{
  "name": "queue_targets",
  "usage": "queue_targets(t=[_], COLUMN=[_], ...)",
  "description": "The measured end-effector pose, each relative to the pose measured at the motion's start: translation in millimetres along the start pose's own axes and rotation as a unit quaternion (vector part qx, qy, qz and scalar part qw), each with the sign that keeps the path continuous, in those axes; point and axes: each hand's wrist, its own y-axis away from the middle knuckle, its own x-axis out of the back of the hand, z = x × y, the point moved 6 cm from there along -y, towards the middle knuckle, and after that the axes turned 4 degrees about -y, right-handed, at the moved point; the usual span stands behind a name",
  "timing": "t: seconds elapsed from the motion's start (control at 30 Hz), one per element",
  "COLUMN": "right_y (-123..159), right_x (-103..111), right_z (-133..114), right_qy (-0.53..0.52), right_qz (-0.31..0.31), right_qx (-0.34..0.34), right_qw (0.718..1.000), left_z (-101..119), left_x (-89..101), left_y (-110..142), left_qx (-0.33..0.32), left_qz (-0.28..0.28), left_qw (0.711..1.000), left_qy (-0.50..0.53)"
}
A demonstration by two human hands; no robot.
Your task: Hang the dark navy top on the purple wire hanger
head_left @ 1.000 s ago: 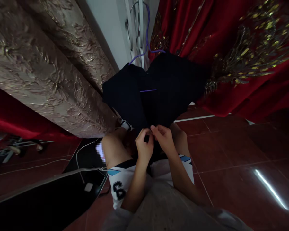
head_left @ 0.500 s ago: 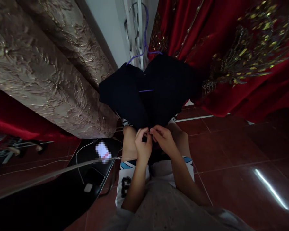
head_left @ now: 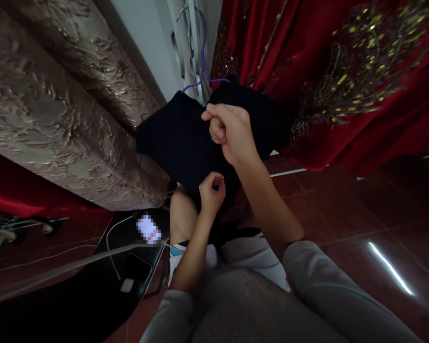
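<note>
A dark garment [head_left: 175, 136] hangs from a purple hanger [head_left: 202, 66] in front of me, its lower part reaching down between my knees. My left hand [head_left: 212, 193] is at that lower part, thumb and fingertips pinched on the dark cloth. Higher up, my right hand [head_left: 232, 131] is raised in front of the upper garment, fingers curled and thumb pressed against the index finger. Whatever the right fingers pinch, if anything, is too small to see.
White metal bars [head_left: 191, 43] hold the hanger. A beige textured curtain [head_left: 67, 109] hangs at left, a red sequined curtain [head_left: 271, 47] at right. A black seat [head_left: 75, 290] beside me bears a lit phone [head_left: 148, 228], a dark phone [head_left: 137, 267] and a white charger [head_left: 127, 285].
My right hand has lifted away from the left, up and forward over the garment. My left hand stays low at the cloth. The view has shifted slightly.
</note>
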Motion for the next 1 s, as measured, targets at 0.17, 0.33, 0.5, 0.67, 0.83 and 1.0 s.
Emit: queue_targets(t=[0.17, 0.33, 0.5, 0.67, 0.83, 1.0], right_y=[13.1, 13.6, 23.6, 43.7, 52.1, 71.1], right_x=[9.0, 15.4, 48.3, 49.6, 22.3, 39.7], right_z=[0.8, -9.4, 43.2, 105.2, 108.4, 113.6], right_qy=[0.050, 0.135, 0.308, 0.350, 0.250, 0.156], right_qz=[0.019, 0.018, 0.074, 0.049, 0.016, 0.056], right_qx=[0.031, 0.078, 0.099, 0.033, 0.019, -0.069], right_qw=[0.998, 0.988, 0.943, 0.935, 0.968, 0.984], left_z=[61.0, 128.8, 130.0, 39.2, -66.4, -20.2], left_x=[42.7, 66.6, 92.0, 170.3, 162.9, 169.6], left_y=[-71.6, -122.9, -140.5, -175.0, -169.8, -136.5], left_qx=[-0.150, -0.259, -0.245, -0.126, 0.188, -0.053], left_qz=[-0.004, 0.005, 0.039, 0.247, 0.244, 0.335], left_qw=[0.989, 0.962, 0.967, 0.961, 0.922, 0.937], left_qy=[0.004, -0.085, -0.061, 0.019, 0.233, 0.089])
